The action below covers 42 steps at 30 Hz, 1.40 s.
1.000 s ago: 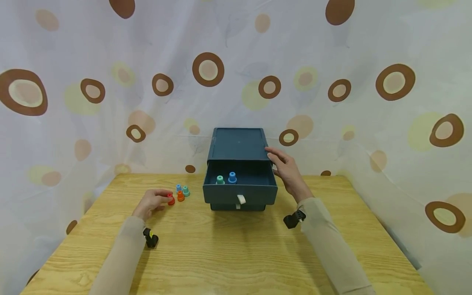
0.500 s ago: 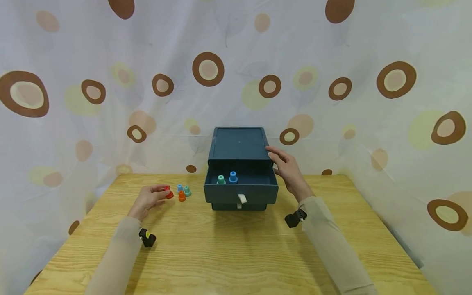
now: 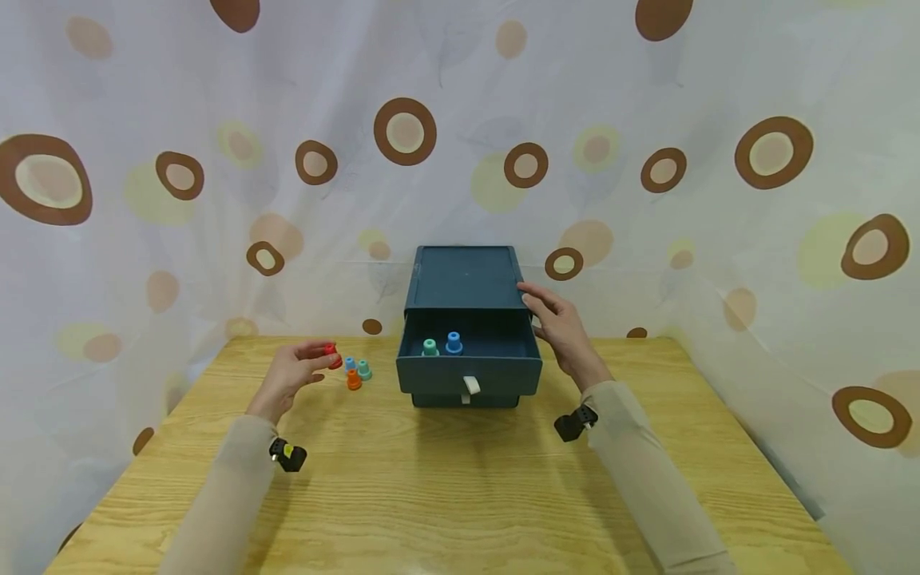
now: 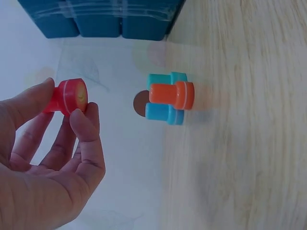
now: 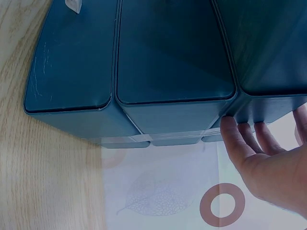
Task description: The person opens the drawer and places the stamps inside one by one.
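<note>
My left hand [image 3: 287, 375] pinches a small red toy stamp [image 3: 334, 357] between thumb and fingers, raised above the table. In the left wrist view the stamp [image 4: 72, 97] lies sideways, its pale yellowish face showing. Just right of it, an orange stamp [image 3: 354, 380], a blue stamp [image 3: 350, 364] and a teal stamp [image 3: 364, 370] stand close together on the table. My right hand [image 3: 566, 335] rests extended fingers against the right side of a dark blue drawer unit [image 3: 465, 279]. Its top drawer [image 3: 434, 377] is pulled out, with a green stamp [image 3: 430, 349] and a blue stamp inside.
A lower drawer with a white pull tab [image 3: 465, 399] sits beneath the pulled-out one, pushed in. The wooden table [image 3: 460, 495] meets a white patterned sheet [image 3: 460, 208] at the back and sides. Black cameras are strapped to both wrists.
My left hand has lifted the red stamp off the table, up and slightly back from the other stamps. The right hand and the drawer unit have stayed in place.
</note>
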Tool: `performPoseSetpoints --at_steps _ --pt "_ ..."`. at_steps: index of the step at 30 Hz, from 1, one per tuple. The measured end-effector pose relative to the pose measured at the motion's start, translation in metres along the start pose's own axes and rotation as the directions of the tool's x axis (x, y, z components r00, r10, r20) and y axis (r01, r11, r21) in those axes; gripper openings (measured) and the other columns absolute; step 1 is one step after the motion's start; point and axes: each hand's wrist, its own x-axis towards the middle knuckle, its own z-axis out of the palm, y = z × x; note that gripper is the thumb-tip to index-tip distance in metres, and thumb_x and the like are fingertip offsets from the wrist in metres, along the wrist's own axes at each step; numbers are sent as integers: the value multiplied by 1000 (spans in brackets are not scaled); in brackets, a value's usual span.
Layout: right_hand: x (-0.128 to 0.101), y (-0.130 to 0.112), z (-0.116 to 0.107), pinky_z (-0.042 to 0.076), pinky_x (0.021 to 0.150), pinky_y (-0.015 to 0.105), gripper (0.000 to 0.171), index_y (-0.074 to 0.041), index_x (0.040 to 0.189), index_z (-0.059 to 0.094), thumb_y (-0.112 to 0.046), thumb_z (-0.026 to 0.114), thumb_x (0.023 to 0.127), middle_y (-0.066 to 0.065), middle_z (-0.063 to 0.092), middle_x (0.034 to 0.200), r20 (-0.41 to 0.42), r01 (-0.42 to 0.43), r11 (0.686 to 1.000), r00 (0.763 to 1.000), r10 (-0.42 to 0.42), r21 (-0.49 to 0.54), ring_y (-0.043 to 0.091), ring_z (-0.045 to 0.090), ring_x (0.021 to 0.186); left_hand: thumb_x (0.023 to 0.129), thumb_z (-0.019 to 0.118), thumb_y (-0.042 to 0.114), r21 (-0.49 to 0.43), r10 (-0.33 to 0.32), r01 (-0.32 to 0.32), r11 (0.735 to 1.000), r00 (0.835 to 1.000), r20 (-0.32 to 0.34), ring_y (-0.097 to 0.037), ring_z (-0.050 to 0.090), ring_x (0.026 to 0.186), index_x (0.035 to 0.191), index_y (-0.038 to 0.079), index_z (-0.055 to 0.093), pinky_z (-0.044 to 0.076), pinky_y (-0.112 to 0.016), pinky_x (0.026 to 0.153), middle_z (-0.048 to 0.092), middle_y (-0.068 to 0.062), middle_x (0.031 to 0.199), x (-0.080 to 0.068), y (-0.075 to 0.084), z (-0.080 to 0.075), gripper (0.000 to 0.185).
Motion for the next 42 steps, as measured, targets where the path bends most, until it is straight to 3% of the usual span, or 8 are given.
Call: performPoseSetpoints --at_steps 5,8,11,19,35,42 --pt "0 -1 1 28 116 57 47 -20 146 49 -38 49 103 3 33 159 5 -4 1000 1000 4 3 28 28 148 95 66 24 -21 43 -43 999 999 13 -14 62 102 140 6 53 55 -23 82 57 -16 134 -4 10 4 51" --pt "0 -2 1 27 116 58 47 -20 147 48 -38 49 103 3 32 159 8 -1 1000 1000 1 2 27 27 148 96 65 21 -29 66 -66 997 998 20 -18 63 104 141 5 52 54 -21 79 56 -18 135 -6 18 7 49" --pt "0 -1 1 28 116 57 47 -20 146 48 -39 49 103 3 32 159 4 1 1000 1000 -1 -1 27 27 148 96 65 23 -34 79 -78 996 997 12 -23 62 107 140 5 53 54 -21 78 57 -18 134 -7 24 10 49" --pt "-1 -1 0 30 115 57 47 -22 145 50 -41 50 102 4 33 159 -5 14 1000 1000 -14 -5 28 29 147 93 69 33 -54 144 -145 988 989 -10 -8 63 93 134 6 58 55 -25 78 64 -7 121 -10 36 18 51" --pt "0 0 -1 30 115 57 47 -22 145 49 -41 50 102 4 33 159 -15 10 1000 1000 -10 -4 28 29 148 91 71 36 -90 230 -233 968 972 -42 -13 62 87 124 5 64 55 -24 73 69 4 104 -19 65 44 46" --pt "-1 -1 1 31 115 56 46 -23 145 50 -40 50 102 2 34 158 -10 -3 1000 1000 3 -3 27 29 147 90 73 32 -154 247 -256 954 966 -76 -11 62 83 121 3 66 54 -22 70 70 11 96 -23 75 51 44"
